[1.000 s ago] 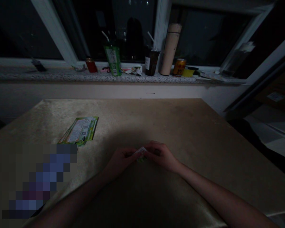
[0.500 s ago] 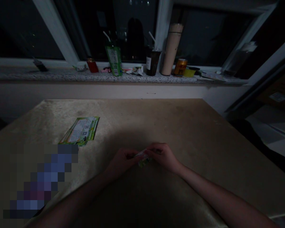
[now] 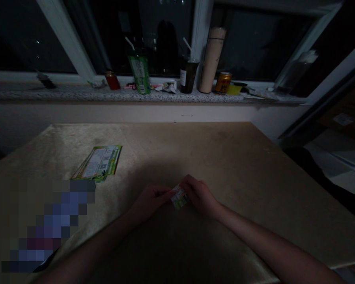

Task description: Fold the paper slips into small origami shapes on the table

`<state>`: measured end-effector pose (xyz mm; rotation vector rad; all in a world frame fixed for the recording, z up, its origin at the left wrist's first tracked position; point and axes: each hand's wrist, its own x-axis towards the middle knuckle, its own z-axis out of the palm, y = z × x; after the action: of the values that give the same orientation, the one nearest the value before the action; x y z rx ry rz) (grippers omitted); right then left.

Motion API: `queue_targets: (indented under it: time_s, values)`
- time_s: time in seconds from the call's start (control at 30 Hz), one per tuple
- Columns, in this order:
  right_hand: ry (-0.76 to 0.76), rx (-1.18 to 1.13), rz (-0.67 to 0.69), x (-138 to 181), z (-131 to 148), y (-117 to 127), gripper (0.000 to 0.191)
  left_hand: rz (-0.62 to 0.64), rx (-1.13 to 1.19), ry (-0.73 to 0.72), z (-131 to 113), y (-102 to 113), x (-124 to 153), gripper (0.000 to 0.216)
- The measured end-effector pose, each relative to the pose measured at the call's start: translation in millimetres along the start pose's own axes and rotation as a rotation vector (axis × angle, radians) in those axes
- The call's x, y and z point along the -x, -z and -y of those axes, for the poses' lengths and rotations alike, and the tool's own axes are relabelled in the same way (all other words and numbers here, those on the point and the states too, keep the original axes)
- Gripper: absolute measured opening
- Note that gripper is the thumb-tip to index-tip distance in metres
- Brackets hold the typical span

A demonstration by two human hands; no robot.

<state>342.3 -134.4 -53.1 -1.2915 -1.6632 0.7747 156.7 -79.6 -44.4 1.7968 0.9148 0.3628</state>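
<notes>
**Both hands pinched on a small folded paper over the desk**

On my feed the left hand (image 3: 149,202) and the right hand (image 3: 201,195) meet low in the middle of the view, above the near half of the desk (image 3: 239,165). Between them sits a small folded paper (image 3: 179,197), pale with green print. Each hand's grip is narrow and closed on it: the left fingertips hold its left edge and the right fingertips hold its upper right edge. The light is too dim for me to tell whether the paper rests on the desk or is held just above it. Both forearms run in from the bottom of the frame.

To the left and further back, well apart from the hands, a stack of green leaflets (image 3: 99,162) lies flat on the desk. Just in front of it there is a blurred-out patch (image 3: 50,225) that I cannot read.

Behind the desk runs a speckled windowsill (image 3: 62,94) under dark panes. Standing on it, from left to right, are:

- a red can (image 3: 112,80)
- a green drink carton (image 3: 139,74) with a straw
- a dark cup (image 3: 188,76) with a straw
- a tall beige flask (image 3: 211,59)
- a gold can (image 3: 223,83)

Small scraps lie between the carton and the cup, but they are too dark for me to make out.
</notes>
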Motion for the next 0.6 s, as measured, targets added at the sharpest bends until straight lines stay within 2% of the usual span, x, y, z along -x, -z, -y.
queue_targets:
  time_s: [0.1, 0.23, 0.3, 0.43, 0.6]
  values:
    - [-0.08, -0.125, 0.036, -2.0, -0.5, 2.0, 0.02, -0.018, 0.005, -0.004, -3.4, -1.2, 0.6, 0.037]
    - [-0.218, -0.312, 0.215, -4.7, -4.7, 2.5, 0.028, -0.117, -0.025, 0.003, -6.6, -3.2, 2.2, 0.035]
    - [-0.258, -0.342, 0.244, -5.4, -8.5, 1.8, 0.029, -0.141, -0.033, -0.005, -7.0, -4.3, 3.2, 0.034]
    - [-0.365, -0.425, 0.297, -5.4, -14.6, 2.6, 0.031, -0.11, -0.042, -0.031, -8.2, -5.4, 5.3, 0.035]
    - [-0.399, -0.497, 0.346, -4.9, -11.0, 8.7, 0.035, -0.066, -0.092, -0.028, -8.7, -4.5, 5.7, 0.035]
